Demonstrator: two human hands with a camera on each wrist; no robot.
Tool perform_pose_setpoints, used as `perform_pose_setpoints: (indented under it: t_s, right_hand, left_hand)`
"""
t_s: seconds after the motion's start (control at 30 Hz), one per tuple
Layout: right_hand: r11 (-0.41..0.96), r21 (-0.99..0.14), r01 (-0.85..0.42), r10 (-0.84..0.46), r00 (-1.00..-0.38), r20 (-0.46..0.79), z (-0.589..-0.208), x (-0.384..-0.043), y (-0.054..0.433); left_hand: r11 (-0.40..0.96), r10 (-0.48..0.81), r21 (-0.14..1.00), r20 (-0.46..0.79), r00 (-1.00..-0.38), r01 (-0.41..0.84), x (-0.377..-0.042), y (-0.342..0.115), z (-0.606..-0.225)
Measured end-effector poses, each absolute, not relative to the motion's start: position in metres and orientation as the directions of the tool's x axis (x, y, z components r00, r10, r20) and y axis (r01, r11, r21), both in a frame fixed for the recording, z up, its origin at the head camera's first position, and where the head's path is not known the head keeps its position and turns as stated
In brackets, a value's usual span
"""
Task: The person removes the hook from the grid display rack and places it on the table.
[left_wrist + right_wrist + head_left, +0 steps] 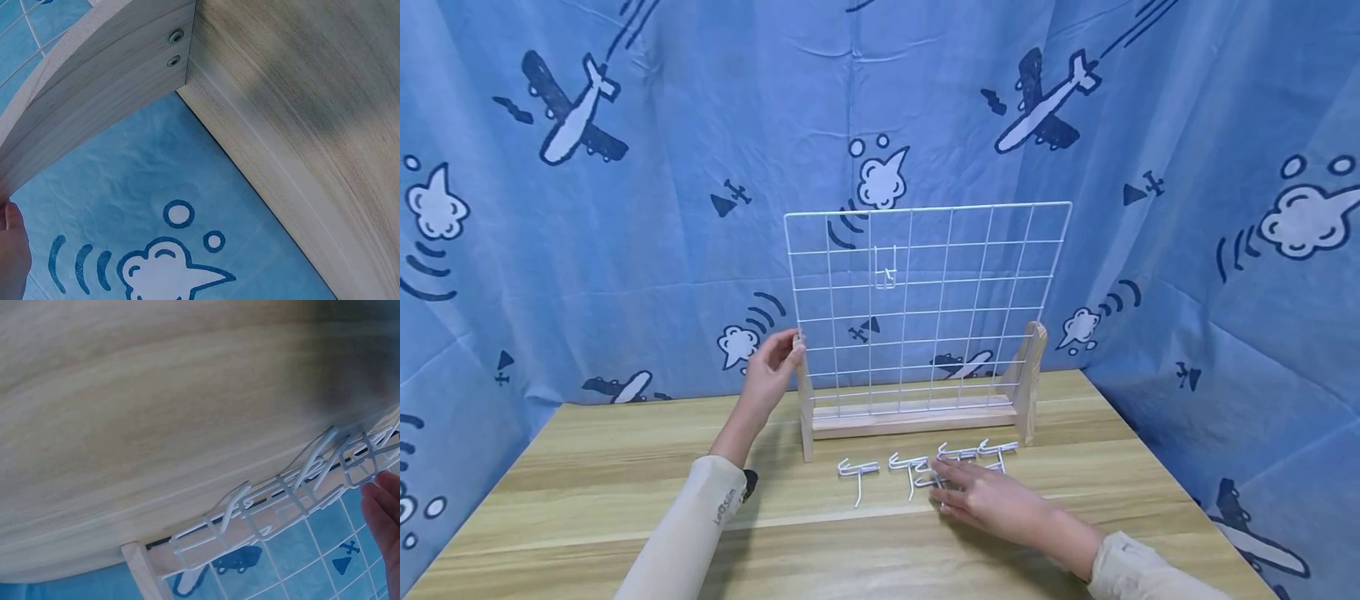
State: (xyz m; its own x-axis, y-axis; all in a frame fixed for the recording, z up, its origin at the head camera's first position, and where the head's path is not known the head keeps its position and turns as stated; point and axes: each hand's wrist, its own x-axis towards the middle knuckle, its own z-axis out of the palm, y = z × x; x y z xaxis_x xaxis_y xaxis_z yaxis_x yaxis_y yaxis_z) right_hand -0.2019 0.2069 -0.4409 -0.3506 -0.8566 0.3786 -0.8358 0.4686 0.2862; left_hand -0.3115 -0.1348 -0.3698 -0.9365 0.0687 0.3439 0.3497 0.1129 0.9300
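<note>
A white wire grid panel (925, 312) stands upright in a wooden stand (917, 423). One white wire hook (886, 279) hangs on the grid's upper left part. My left hand (771, 367) grips the top of the stand's left wooden side post (806, 408), thumb in front and fingers round the outer edge. In the left wrist view only part of that hand (14, 250) shows beside the post. Several more hooks (859, 469) lie in a row before the stand. My right hand (988, 500) reaches over the right ones, fingers fairly straight, fingertips (372, 487) right at a hook (369, 459).
The wooden table (647, 483) runs back to a blue curtain (662, 208) printed with planes and clouds, which also closes off both sides. The stand's right side post (1032, 387) rises behind the rightmost hooks. Two bolts (175, 37) show on the left post.
</note>
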Motion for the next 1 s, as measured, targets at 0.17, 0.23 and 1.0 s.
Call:
perform_pose_setpoints:
  t_s: [0.17,0.23,1.0]
  right_hand:
    - [0.478,0.299,-0.826,-0.855,-0.358,0.376,-0.443,-0.201,0.206]
    - [0.474,0.315,-0.822,-0.857,-0.347,0.382,-0.443,-0.201,0.206]
    - [0.526,0.167,-0.834,-0.726,-0.338,0.598,-0.413,-0.211,0.195]
  left_hand:
    - [0.108,0.068,0.934,0.336,-0.94,0.341,-0.312,-0.135,-0.369]
    - [0.102,0.071,0.937,0.328,-0.942,0.334,-0.311,-0.135,-0.369]
    - [0.219,0.131,0.919,0.305,-0.943,0.328,-0.309,-0.141,-0.354]
